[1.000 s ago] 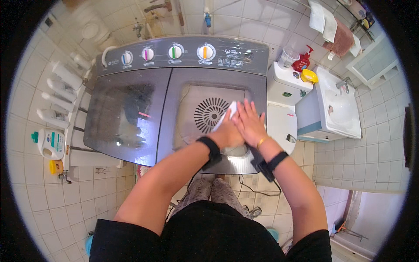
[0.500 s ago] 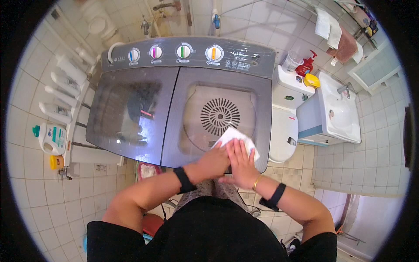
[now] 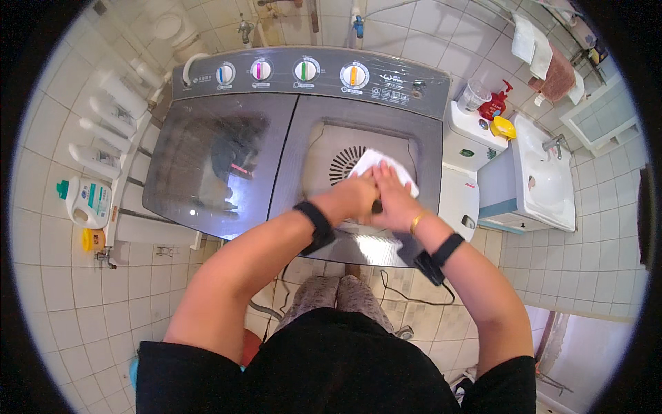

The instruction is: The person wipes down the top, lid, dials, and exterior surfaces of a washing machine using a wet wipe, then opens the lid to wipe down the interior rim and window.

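- The grey washing machine (image 3: 286, 145) fills the middle of the view, its control panel along the rear edge.
- Its right lid (image 3: 426, 179) lies flat, with a ring of dark slots showing through the clear window, partly covered.
- A white washbasin (image 3: 541, 176) on a cabinet stands well off the machine's right edge.
- Between them is a white toilet (image 3: 458, 196), just beside that edge.
- A white jug (image 3: 89, 203) with a green cap is beyond the machine's left edge.
- The right hand (image 3: 398, 203) lies on the cloth, its fingers straight and unclenched.
- The left hand (image 3: 355, 196) meets it from the left; its fingers are blurred and partly hidden, so I cannot tell whether they grip.
- The white cloth (image 3: 371, 159) is on the right lid, about midway between front and rear edges, towards the right edge.
- Four round knobs (image 3: 305, 70) line the panel.
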`<state>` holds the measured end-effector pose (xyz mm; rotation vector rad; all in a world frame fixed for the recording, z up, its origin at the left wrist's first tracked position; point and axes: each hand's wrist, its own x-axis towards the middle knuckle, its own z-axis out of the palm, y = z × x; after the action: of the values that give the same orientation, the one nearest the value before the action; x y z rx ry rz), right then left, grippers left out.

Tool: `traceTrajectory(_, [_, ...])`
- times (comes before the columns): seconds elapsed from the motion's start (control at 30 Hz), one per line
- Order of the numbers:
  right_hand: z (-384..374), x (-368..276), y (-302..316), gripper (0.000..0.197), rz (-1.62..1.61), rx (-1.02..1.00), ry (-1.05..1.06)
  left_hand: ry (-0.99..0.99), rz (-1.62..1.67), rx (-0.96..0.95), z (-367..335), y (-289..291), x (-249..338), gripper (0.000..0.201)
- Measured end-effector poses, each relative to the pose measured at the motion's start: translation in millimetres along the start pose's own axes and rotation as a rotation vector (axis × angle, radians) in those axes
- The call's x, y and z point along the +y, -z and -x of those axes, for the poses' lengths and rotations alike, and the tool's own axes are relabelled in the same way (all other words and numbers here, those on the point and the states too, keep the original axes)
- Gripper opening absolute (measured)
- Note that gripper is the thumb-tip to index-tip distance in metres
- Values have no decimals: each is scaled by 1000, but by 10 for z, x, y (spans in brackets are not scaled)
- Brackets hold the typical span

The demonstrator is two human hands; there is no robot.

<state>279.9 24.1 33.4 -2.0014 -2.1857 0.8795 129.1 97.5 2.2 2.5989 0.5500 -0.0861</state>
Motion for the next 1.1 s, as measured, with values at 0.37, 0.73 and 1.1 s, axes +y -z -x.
traceTrajectory(0.37, [561, -338, -551, 84, 64, -158, 232, -123, -117, 1, 1133, -420, 323, 42])
traceTrajectory(0.73, [-631, -139, -75, 78, 156, 149, -39, 115, -14, 164, 54, 127, -465, 39])
traceTrajectory(1.1, [393, -804, -610, 86, -36, -272, 65, -6, -69, 111, 1540, -297, 293, 47])
